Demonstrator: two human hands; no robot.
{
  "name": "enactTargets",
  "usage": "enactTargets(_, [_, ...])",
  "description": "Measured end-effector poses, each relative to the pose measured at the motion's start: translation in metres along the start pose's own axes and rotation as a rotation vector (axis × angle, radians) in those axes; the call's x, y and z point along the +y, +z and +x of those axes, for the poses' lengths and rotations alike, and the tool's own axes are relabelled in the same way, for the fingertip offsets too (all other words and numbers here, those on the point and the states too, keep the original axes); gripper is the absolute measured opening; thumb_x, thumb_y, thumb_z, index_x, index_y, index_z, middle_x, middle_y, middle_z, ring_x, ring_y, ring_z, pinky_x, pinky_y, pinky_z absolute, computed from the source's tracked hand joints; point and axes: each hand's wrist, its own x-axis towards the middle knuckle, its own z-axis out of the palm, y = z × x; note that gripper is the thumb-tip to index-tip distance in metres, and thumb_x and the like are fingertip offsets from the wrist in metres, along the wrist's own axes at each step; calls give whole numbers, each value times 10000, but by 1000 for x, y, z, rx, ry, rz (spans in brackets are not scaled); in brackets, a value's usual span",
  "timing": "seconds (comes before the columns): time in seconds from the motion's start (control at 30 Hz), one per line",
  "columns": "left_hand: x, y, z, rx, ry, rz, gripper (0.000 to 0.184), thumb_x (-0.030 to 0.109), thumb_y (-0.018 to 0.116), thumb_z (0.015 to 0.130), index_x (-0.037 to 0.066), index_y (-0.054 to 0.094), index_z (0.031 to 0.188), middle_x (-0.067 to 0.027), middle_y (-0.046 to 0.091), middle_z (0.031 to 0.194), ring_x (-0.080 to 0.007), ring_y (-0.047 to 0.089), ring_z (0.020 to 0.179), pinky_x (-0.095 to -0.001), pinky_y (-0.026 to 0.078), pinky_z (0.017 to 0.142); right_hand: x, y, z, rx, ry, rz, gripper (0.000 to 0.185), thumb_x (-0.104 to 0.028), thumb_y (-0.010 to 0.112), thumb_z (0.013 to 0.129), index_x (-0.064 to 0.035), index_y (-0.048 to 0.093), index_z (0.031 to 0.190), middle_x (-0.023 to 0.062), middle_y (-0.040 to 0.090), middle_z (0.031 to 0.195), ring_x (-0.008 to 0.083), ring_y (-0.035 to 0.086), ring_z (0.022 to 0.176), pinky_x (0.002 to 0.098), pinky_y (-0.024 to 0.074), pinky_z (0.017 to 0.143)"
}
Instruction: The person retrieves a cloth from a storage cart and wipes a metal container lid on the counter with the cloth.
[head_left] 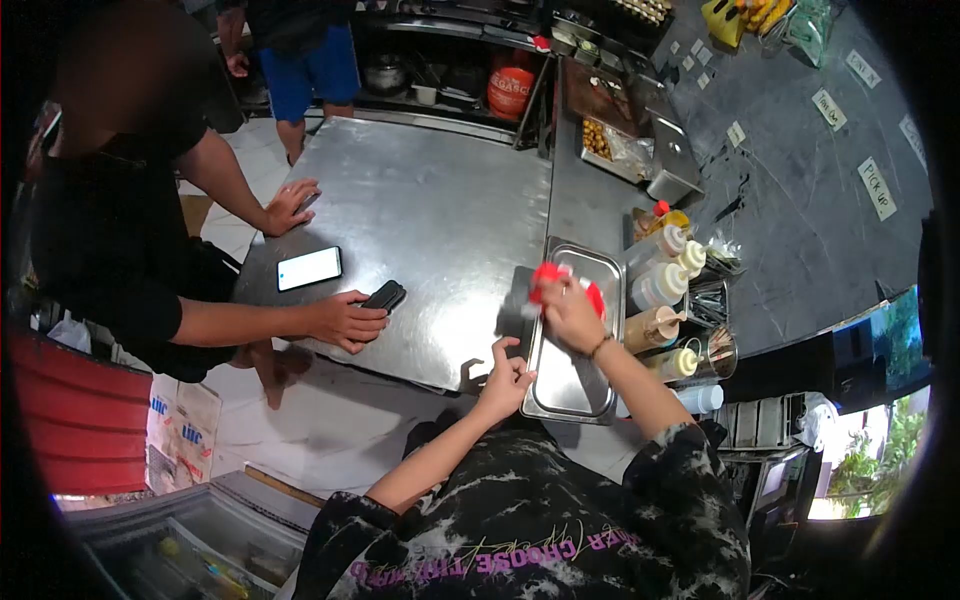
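A shallow metal tray (573,392) lies at the right part of the steel table (440,190), close in front of me. My right hand (573,315) is over the tray's far half, its fingers closed on a red and white cloth (548,283), part of which shows on both sides of the hand. At the tray's near left edge is my left hand (505,382), fingers apart and curved, with the fingertips by the rim. It holds nothing that I can see.
Sauce bottles (660,286) stand right of the tray. A co-worker at the left holds a dark object (384,297) beside a lit phone (310,269). Another person stands beyond the table. A metal container (675,165) sits at the back right.
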Motion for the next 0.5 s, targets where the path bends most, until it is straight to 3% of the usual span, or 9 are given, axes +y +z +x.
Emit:
enactTargets(0.03, [-4,1,-1,6,11,20,509,6,539,841,53,182,1201,-15,419,688,-78,405,602,-217,365,585,-22,-12,-16,-103,-18,77,303,-79,470,711,-61,613,978,83,556,1165,342,454,1030,413,350,959])
enactTargets(0.1, [-8,6,1,19,32,35,482,4,536,841,53,187,1170,-20,431,699,-81,428,610,-220,377,591,-37,-7,-42,-99,-158,90,332,-82,486,691,-71,619,995,64,554,1168,328,455,1014,424,353,954])
enactTargets(0.17, [-12,10,2,129,100,30,478,2,565,807,38,209,1124,-48,455,686,-137,454,590,-274,389,587,-43,-7,-50,-95,-191,103,319,-92,502,694,-86,623,989,52,558,1161,316,469,995,421,380,921])
enactTargets(0.27, [-18,9,1,104,78,42,464,3,567,808,32,206,1097,-54,441,696,-147,455,599,-283,398,599,-29,-14,-35,-123,-275,4,299,-110,509,704,-102,629,978,48,579,1120,290,515,966,412,422,863])
enactTargets(0.43, [-9,7,-1,71,2,-15,439,2,557,815,34,206,1077,-49,426,698,-127,449,608,-269,389,593,34,-9,32,91,-40,-138,250,-101,459,760,-68,606,959,89,551,1174,366,479,1017,438,389,904])
enactTargets(0.5, [-4,7,0,79,-3,-15,441,3,555,815,35,203,1078,-48,421,686,-124,445,593,-272,391,589,52,-3,54,97,20,-160,253,-163,497,768,-77,632,964,68,575,1147,336,467,1038,455,389,911])
